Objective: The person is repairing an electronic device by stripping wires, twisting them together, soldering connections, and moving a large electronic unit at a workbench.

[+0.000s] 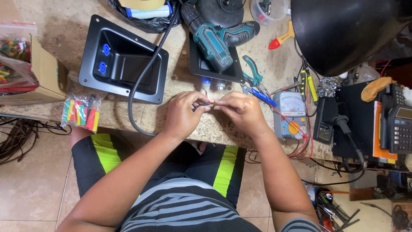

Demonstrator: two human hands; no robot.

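Our left hand (182,114) pinches the end of a black cable (146,73), and our right hand (242,111) pinches its thin red wire (210,102). Both grips are closed tight, just above the bench (64,30) edge. To the left lies a clear bag of bright tubes (80,111), then a brown cardboard box (47,75).

Bench: worn chipboard top (56,38), its edge running under both hands (214,114).
Beyond left hand: black recessed metal plate (122,60); black cable (148,73) looped across it.
Far left: cardboard box (45,75); bag of coloured tubing pieces (81,111).
Beyond right hand: teal cordless drill (219,38), pliers (254,75).
Right of right hand: grey multimeter (289,114).
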